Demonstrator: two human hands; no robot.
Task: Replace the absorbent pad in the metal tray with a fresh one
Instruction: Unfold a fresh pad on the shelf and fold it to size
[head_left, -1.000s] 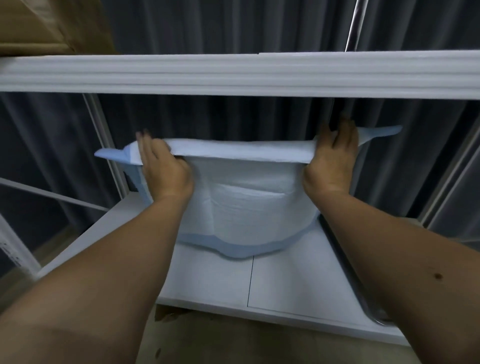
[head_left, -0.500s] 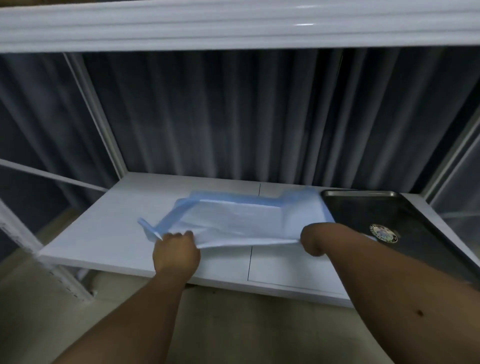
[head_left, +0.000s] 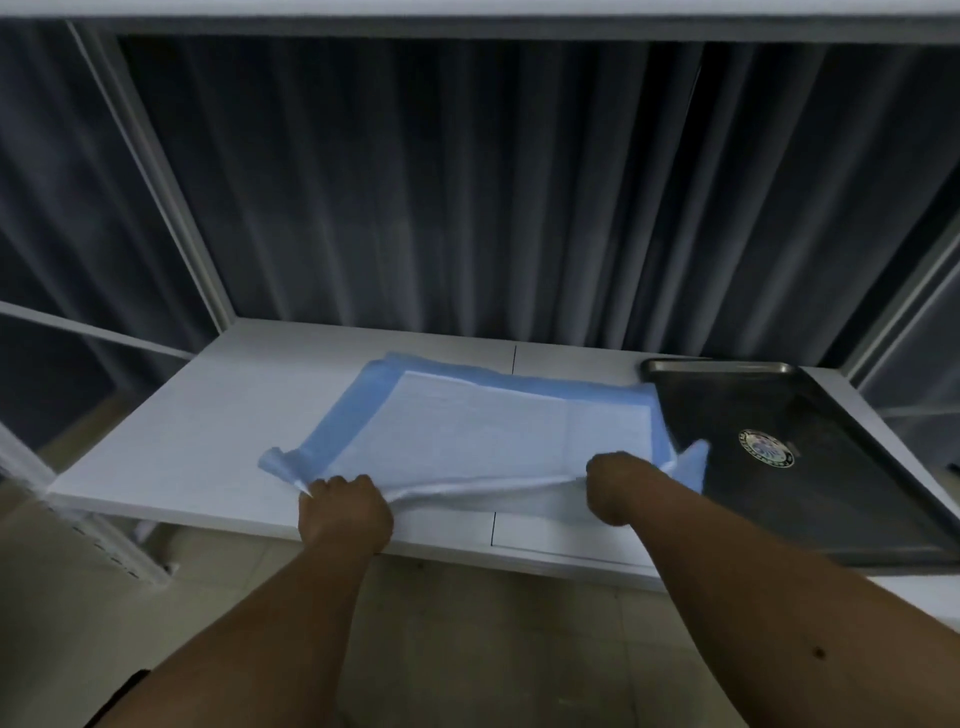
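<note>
Blue-bordered absorbent pad (head_left: 483, 431) lies spread on the white shelf (head_left: 208, 415), left hand (head_left: 343, 512) and right hand (head_left: 615, 486) gripping its near edge, apparently for transfer into the bare metal tray (head_left: 831, 499).

White shelf board (head_left: 208, 431) w/ white metal posts (head_left: 171, 208); dark grey pleated curtain (head_left: 415, 197) far behind. Beige tile floor (head_left: 467, 649) near. Light dim.
</note>
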